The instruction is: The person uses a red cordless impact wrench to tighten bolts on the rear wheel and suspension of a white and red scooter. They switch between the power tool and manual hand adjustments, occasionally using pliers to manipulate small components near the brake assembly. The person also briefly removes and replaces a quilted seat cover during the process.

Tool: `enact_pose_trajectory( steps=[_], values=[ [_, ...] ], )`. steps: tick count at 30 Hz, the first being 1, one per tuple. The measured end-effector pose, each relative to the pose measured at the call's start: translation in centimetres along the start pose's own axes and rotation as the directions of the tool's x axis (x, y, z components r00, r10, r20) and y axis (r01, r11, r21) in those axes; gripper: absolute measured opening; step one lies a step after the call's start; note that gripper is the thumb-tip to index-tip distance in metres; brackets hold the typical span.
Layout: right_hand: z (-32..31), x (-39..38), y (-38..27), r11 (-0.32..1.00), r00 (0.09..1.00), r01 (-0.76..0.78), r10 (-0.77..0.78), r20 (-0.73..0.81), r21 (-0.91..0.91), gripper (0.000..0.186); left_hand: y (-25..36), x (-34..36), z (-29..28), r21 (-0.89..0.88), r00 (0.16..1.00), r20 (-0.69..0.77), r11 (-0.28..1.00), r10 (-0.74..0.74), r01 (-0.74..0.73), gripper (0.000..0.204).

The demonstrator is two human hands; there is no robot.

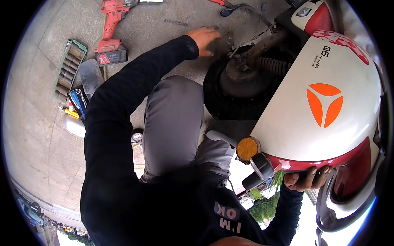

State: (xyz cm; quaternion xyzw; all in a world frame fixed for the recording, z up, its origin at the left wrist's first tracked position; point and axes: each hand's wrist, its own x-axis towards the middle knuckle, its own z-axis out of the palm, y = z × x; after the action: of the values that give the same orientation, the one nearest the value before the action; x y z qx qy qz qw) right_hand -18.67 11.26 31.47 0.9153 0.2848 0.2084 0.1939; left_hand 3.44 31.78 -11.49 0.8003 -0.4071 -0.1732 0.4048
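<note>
A white and red scooter (287, 106) fills the right side, with a three-part orange emblem on its panel. My left hand (204, 40) is open over the ground beside the black wheel (221, 94), fingers and thumb apart, with nothing visible in it. Close to it are a rusty, dirty metal arm (250, 55) and a ribbed black shock absorber (273, 65). Lower right, my right hand (308, 178) curls its fingers over the red lower trim (293, 165) of the scooter's body; its palm is hidden. A round amber reflector (248, 149) sits left of that hand.
On the concrete lie a red cordless impact wrench (113, 28), a green case of sockets (69, 69), a thin coil spring (175, 22) and a red-handled tool (219, 2). A dark, flat-topped box (91, 76) stands by the sockets. My grey-trousered knee (174, 115) is beside the wheel.
</note>
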Motion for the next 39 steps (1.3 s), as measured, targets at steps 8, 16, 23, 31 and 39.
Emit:
enact_pose_trajectory(
  steps=[8,16,23,31,39],
  values=[
    [0.3,-0.3,0.2,0.999,1.000,0.016,-0.015,0.008,-0.046,0.058,2.6,8.9,5.2,-0.111,0.958,0.088,0.959,0.271,-0.261,0.113],
    [1.2,0.9,-0.6,0.995,0.999,0.024,-0.021,0.028,-0.101,0.057,1.9,10.1,4.1,0.042,0.902,0.094,0.903,0.422,-0.428,0.118],
    [0.4,0.2,1.4,0.987,0.990,0.134,-0.128,0.066,-0.092,0.057,1.9,10.1,5.2,0.081,0.923,0.156,0.926,0.353,-0.368,0.123],
    [0.9,-0.1,0.4,0.999,1.000,0.017,-0.017,0.002,-0.041,0.057,3.7,9.1,0.4,0.116,0.893,0.313,0.920,0.323,-0.374,0.128],
    [1.0,0.1,0.1,0.999,1.000,0.012,-0.012,0.011,-0.038,0.056,2.7,10.6,3.4,0.184,0.905,0.170,0.889,0.391,-0.419,0.109]
  ],
)
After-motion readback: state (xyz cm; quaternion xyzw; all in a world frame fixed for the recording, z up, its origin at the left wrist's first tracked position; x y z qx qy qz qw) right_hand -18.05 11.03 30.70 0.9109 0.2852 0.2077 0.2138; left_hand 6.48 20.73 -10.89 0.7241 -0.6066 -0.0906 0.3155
